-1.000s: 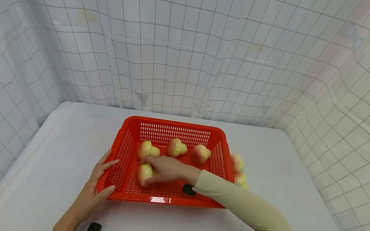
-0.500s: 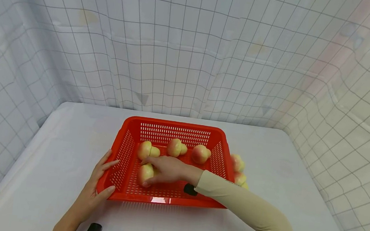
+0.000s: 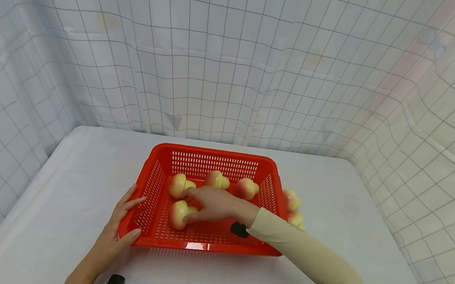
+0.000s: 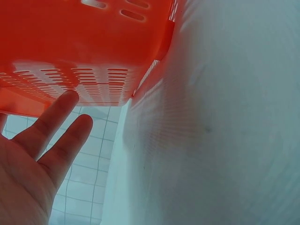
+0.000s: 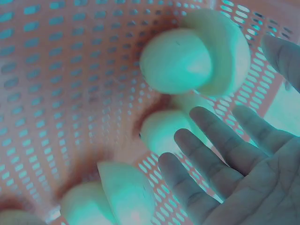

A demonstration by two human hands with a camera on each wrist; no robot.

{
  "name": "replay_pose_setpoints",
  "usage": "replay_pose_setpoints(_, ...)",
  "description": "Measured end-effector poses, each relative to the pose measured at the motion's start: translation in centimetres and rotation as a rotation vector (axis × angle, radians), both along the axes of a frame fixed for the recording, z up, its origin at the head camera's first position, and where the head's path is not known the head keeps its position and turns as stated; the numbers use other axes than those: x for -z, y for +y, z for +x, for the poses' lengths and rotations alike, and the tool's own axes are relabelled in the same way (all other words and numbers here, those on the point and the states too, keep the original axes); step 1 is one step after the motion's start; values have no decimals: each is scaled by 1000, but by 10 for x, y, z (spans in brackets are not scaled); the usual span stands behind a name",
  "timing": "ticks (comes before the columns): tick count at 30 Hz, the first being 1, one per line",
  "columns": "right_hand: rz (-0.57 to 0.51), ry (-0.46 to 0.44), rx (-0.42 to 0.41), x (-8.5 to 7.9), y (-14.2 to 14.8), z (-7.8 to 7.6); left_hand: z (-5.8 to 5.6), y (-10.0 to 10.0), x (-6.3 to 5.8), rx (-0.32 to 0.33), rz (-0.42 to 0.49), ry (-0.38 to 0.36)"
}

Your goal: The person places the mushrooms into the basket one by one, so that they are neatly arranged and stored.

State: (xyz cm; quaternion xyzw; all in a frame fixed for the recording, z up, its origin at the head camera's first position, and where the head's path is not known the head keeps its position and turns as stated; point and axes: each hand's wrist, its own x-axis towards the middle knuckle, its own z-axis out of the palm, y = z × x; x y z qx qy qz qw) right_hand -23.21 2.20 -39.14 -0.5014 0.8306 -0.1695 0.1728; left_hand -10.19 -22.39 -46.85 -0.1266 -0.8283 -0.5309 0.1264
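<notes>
My left hand rests against the left end of the red plastic basket, fingers spread and fairly straight, thumb near its front corner. In the left wrist view two fingers extend beside the slotted wall. My right hand is inside the basket, just right of a red-and-yellow toy mushroom lying at the front left. Extended fingers with nothing gripped show on this hand in the right wrist view. Along the back lie three similar mushrooms: left, middle and right.
More mushrooms lie on the white-covered table against the basket's right side, partly hidden by its wall. A checked white curtain stands behind and at both sides. A black wrist mount shows at the left forearm.
My right hand has let go of the front-left mushroom and drawn back slightly up and to the right. That mushroom stays in the basket. The left hand keeps its place.
</notes>
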Motion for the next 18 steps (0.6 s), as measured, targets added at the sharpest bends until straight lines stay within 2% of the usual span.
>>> replay_pose_setpoints(5,-7,6,36,-17,13,2,0,0,0,-9,-1,-9)
replay_pose_setpoints(11,-72,75,111,-37,38,2,0,0,0,-9,4,-14)
replay_pose_setpoints(14,-138,100,175,-47,56,-2,0,0,-1,-7,6,-14)
replay_pose_setpoints(18,-279,68,266,-55,85,-10,-1,0,0,-3,9,-11)
